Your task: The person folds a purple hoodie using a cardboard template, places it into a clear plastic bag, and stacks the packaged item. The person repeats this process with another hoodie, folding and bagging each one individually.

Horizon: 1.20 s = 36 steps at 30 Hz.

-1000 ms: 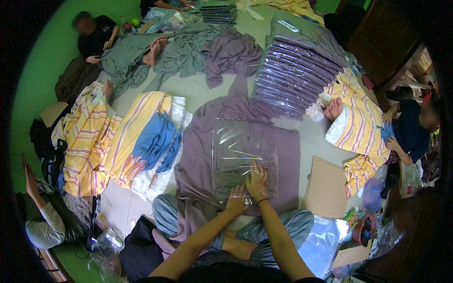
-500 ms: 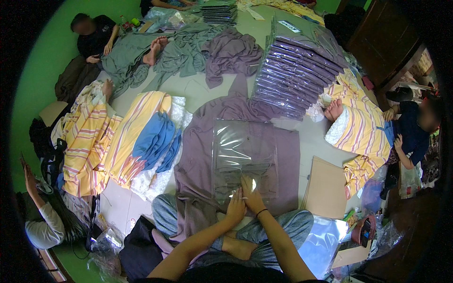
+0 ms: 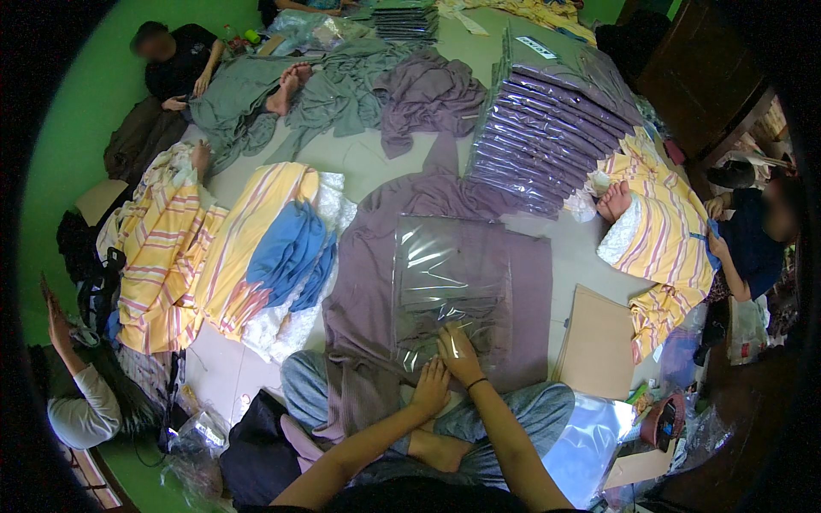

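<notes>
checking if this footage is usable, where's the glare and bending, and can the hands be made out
Head view: white glare streaks the clear bag and glints along the stacked packages; head view: fisheye bending and dark corners at the rim; head view: left hand and right hand readable.

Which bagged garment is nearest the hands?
The lone pack lying flat, with the right hand on it; others, like those in the purple stack, are piled farther away.
</notes>
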{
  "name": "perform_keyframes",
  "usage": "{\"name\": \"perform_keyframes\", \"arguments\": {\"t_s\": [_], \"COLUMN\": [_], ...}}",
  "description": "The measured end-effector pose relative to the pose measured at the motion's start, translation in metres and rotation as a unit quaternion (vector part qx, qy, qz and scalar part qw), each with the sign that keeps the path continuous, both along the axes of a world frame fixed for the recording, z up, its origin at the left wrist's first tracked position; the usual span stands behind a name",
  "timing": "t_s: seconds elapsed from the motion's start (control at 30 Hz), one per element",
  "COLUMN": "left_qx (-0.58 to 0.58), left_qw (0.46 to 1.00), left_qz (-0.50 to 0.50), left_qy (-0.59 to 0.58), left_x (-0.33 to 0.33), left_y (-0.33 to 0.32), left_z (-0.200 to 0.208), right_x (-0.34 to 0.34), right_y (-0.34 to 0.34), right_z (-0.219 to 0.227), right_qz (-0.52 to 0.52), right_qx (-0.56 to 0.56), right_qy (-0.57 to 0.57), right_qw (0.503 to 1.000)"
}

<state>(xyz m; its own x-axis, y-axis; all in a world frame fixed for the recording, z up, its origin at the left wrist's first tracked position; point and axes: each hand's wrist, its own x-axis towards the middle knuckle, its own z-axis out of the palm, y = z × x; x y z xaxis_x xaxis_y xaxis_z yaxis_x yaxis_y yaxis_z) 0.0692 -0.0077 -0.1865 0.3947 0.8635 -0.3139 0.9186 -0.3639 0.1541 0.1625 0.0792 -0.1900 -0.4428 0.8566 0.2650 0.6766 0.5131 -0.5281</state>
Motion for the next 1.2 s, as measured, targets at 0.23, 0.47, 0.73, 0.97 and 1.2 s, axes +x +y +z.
{"name": "perform_keyframes", "arguments": {"t_s": [0.23, 0.47, 0.73, 0.97, 1.2], "left_qx": [-0.063, -0.081, -0.194, 0.082, -0.117], "left_qw": [0.997, 0.996, 0.92, 0.789, 0.772], "left_qz": [-0.007, -0.004, 0.046, 0.457, 0.481], "left_qy": [-0.041, -0.034, -0.338, -0.401, -0.399], "left_x": [-0.006, -0.009, -0.052, -0.113, -0.113], "left_y": [0.004, 0.011, 0.022, 0.062, 0.082], "left_z": [0.014, 0.013, 0.055, 0.058, 0.001], "right_x": [-0.015, -0.024, 0.022, 0.076, 0.067], "right_y": [0.002, 0.012, -0.015, -0.034, -0.007], "right_z": [0.014, 0.006, 0.028, 0.083, 0.04], "right_qz": [0.011, -0.006, 0.106, -0.108, -0.125], "right_qx": [-0.094, -0.135, -0.148, -0.157, -0.07], "right_qy": [-0.092, -0.112, -0.032, 0.131, -0.186], "right_qw": [0.991, 0.984, 0.983, 0.973, 0.972]}}
